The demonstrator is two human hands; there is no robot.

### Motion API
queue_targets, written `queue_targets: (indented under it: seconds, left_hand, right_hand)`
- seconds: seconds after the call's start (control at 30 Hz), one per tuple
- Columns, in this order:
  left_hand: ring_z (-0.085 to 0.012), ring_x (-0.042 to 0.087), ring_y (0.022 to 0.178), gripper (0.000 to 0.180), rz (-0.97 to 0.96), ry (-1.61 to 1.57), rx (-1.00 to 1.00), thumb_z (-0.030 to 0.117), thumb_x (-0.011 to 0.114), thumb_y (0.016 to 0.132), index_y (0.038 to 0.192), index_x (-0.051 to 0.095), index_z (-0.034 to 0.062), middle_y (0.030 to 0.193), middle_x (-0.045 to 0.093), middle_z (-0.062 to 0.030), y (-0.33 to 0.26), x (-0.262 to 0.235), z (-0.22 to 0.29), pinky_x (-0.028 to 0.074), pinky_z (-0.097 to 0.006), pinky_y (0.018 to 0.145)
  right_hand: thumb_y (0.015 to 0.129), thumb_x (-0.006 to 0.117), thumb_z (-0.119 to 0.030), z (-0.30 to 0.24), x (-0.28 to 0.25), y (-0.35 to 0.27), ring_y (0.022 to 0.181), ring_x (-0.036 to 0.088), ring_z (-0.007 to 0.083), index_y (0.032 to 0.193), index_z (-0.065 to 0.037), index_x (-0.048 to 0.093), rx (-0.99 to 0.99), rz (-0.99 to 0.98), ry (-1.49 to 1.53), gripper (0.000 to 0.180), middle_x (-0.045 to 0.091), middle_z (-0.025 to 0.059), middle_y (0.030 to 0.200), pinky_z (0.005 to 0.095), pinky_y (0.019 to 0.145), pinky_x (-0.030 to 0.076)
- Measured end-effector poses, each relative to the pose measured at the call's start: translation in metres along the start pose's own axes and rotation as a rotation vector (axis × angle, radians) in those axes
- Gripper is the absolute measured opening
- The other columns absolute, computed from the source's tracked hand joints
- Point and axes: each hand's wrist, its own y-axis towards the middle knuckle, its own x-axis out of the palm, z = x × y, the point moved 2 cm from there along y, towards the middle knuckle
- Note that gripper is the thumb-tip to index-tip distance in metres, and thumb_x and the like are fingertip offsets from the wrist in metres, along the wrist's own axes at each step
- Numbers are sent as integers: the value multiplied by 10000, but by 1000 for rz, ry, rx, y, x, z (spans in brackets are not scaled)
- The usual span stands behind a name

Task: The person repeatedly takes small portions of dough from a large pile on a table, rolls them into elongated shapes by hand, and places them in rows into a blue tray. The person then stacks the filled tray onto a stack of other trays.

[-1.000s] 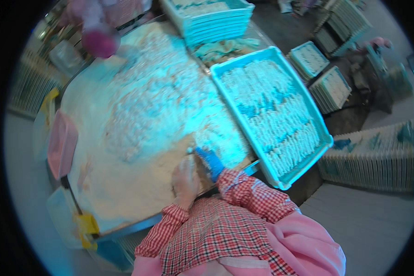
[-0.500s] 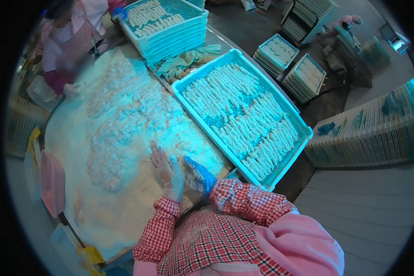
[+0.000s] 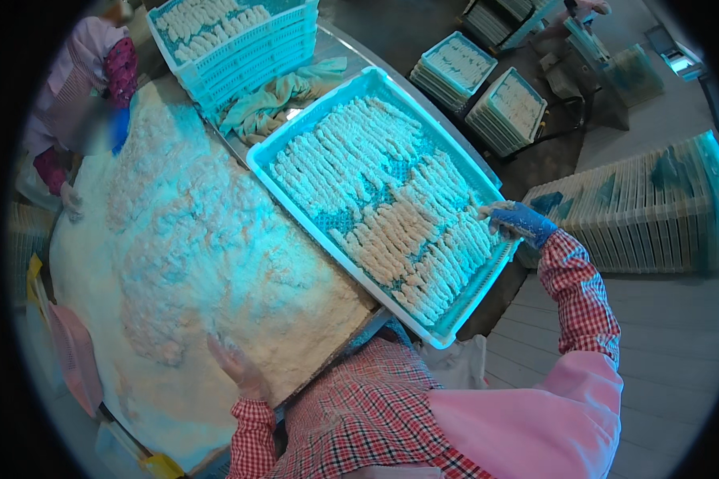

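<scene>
My left hand [image 3: 238,368], in a clear floury glove, rests at the near edge of a wide heap of white flour [image 3: 295,319]. Its fingers are stretched out and hold nothing. My right hand [image 3: 523,221], in a blue glove dusted with flour, reaches over the right side of a light-blue plastic tray [image 3: 339,261]. Its fingers are bent at the end of the rows of flour-coated strips [image 3: 391,231]; whether a strip is between them is hidden. Inside the heap lies a lumpy mass of floured pieces [image 3: 176,239].
A stack of blue trays [image 3: 248,64] stands at the far edge, beside a crumpled cloth [image 3: 284,96]. A co-worker [image 3: 68,88] stands at the far left. More tray stacks [image 3: 507,112] are on the floor, and a long row of trays [image 3: 639,207] lies right. A pink basket [image 3: 76,359] is left.
My right hand has swung right, from beside my left hand to the tray's right side. My left hand has drawn nearer to me. The whole view has shifted, and the co-worker's arms have moved.
</scene>
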Motion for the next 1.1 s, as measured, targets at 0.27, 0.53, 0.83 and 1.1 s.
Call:
queue_targets:
  seconds: [0.27,0.53,0.83,1.1]
  left_hand:
    - [-296,380,1279,505,45,102,-256,169,402,993,1440,263,-20,1446,313,-165,-39,-35,-35,291,-390,1073]
    - [-314,341,1314,559,48,314,-310,255,386,1005,1465,204,-6,1454,297,-185,-74,-43,-31,303,-427,1066]
    - [-432,293,1327,575,157,837,-26,332,440,981,1406,309,-34,1452,309,-255,-102,-40,-48,252,-523,1076]
    - [-437,301,1317,560,191,942,-81,323,437,972,1401,322,-18,1460,315,-235,-121,-37,-72,256,-546,1065]
  right_hand:
    - [809,711,-401,54,-49,137,775,651,266,1092,-74,657,-365,651,-524,435,661,109,831,365,699,507]
    - [807,703,-353,-24,-18,148,884,643,313,1129,-123,619,-421,887,-583,404,651,141,974,395,741,506]
    - [792,726,-291,-143,28,221,986,581,309,1113,-133,616,-821,949,-823,375,596,123,1099,415,786,489]
    - [733,738,-214,-178,30,265,1129,521,316,1066,-100,631,-834,1211,-880,369,555,112,1233,440,929,428]
